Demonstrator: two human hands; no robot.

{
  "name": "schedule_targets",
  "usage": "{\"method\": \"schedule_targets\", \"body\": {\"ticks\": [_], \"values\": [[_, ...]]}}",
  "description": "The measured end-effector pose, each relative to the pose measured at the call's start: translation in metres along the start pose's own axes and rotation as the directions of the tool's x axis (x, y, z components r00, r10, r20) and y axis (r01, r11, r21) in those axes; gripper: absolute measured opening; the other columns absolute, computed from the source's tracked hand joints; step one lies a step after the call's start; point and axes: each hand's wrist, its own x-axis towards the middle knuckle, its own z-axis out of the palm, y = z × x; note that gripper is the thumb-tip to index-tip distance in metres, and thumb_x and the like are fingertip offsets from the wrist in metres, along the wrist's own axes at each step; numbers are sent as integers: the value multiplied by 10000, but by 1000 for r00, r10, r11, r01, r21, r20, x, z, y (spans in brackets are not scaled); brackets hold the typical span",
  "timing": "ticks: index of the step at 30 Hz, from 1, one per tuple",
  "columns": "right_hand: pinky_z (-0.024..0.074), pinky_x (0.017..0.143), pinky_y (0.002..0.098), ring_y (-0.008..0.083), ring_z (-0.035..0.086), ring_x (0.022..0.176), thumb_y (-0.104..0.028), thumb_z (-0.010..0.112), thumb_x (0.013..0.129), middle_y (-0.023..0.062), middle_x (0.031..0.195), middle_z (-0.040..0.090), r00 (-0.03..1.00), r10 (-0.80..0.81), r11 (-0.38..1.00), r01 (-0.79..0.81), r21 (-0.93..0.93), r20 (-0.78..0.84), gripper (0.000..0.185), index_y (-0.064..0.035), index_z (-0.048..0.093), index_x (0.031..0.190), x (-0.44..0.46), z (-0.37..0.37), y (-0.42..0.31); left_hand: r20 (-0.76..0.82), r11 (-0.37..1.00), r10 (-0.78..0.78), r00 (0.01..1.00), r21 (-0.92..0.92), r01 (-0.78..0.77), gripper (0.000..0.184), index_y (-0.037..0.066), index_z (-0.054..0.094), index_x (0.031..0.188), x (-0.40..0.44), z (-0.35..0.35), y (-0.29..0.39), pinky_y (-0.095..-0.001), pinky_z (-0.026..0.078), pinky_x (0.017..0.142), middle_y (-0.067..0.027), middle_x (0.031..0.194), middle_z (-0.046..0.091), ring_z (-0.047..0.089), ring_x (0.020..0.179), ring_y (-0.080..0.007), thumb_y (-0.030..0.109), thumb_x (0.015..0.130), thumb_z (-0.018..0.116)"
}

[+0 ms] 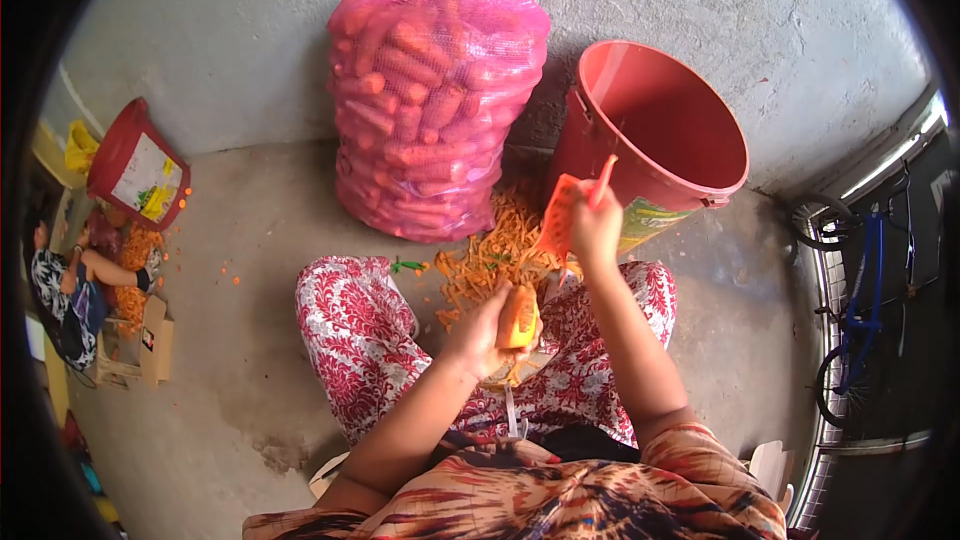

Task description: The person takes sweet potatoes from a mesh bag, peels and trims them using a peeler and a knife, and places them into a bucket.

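Note:
My left hand (484, 338) is wrapped round an orange-yellow piece (518, 318), which looks like a partly peeled carrot, held between my knees. To the right and higher, my right hand (597, 227) grips a red tool (558, 215) with a flat, perforated face and a handle pointing up. The tool is apart from the piece. Orange peelings (487, 258) lie heaped on the floor beyond my left hand. A pink mesh sack (440, 105) full of carrots stands behind the heap, against the wall.
A large red bucket (665, 120) stands at the back right, beside the sack. At the far left are another red bucket (140, 165), a cardboard box (155, 340) and a seated person (75, 290). A blue bicycle (865, 310) is on the right.

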Motion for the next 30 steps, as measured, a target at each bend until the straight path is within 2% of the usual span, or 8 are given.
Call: {"method": "schedule_targets", "body": {"ticks": [1, 3, 8, 11, 12, 16, 20, 30], "values": [[356, 434, 195, 54, 435, 467, -103, 534, 808, -17, 581, 505, 998, -24, 999, 21, -49, -61, 87, -20, 545, 787, 10, -5, 3, -52, 999, 3, 999, -40, -5, 425, 56, 494, 952, -1, 8, -2, -308, 445, 483, -108, 729, 537, 517, 583, -235, 437, 866, 324], [363, 425, 198, 60, 437, 450, -115, 532, 813, -13, 565, 502, 996, 82, 991, -78, 110, -27, 100, -18, 547, 796, 16, -11, 3, -156, 993, 8, 988, -117, -27, 415, 47, 492, 964, -4, 23, -2, -332, 470, 511, -112, 737, 544, 530, 607, -244, 424, 862, 351], [405, 527, 188, 57, 492, 592, -152, 537, 820, -1, 698, 534, 975, 142, 967, -173, 187, 168, 150, -12, 523, 875, -31, -5, -46, -203, 964, 31, 979, -254, -83, 364, -8, 507, 949, 7, 4, 0, -343, 492, 564, -130, 847, 544, 542, 738, -252, 328, 835, 422], [376, 475, 186, 45, 461, 548, -155, 515, 828, -11, 667, 512, 997, -21, 988, 8, 153, 81, 146, -15, 527, 867, -41, -1, -51, 143, 942, -17, 990, -329, 64, 405, -28, 507, 957, 11, -8, -3, -332, 486, 569, -136, 834, 529, 519, 747, -243, 347, 822, 432], [363, 468, 185, 35, 434, 535, -147, 514, 833, -24, 643, 493, 999, 5, 990, -11, 139, 41, 130, -20, 524, 857, -36, -2, -49, 115, 931, -21, 993, -359, 62, 453, -45, 503, 977, 8, -6, -6, -324, 482, 564, -141, 837, 516, 500, 754, -237, 373, 824, 416], [348, 443, 180, 25, 413, 504, -142, 508, 843, -36, 615, 480, 998, 65, 983, -65, 171, 7, 114, -30, 517, 824, -22, -6, -57, -105, 951, -50, 993, -307, 15, 456, -23, 505, 979, 6, 7, -1, -322, 473, 546, -155, 834, 521, 512, 728, -240, 393, 845, 375], [371, 487, 170, 32, 451, 544, -158, 535, 826, -27, 672, 517, 987, 52, 983, -78, 168, 152, 134, -28, 522, 854, -36, -4, -50, -42, 965, 37, 998, -258, -47, 370, 102, 533, 972, 13, -1, 6, -336, 470, 526, -102, 789, 563, 524, 624, -229, 372, 876, 298], [385, 516, 203, 48, 436, 575, -82, 521, 816, -12, 666, 509, 983, -70, 997, 67, 24, 168, 72, -11, 521, 811, -52, 5, -48, -89, 984, 36, 995, -169, -51, 379, 83, 519, 942, 16, 7, 6, -298, 395, 434, -93, 738, 572, 535, 588, -208, 386, 873, 303]]}}
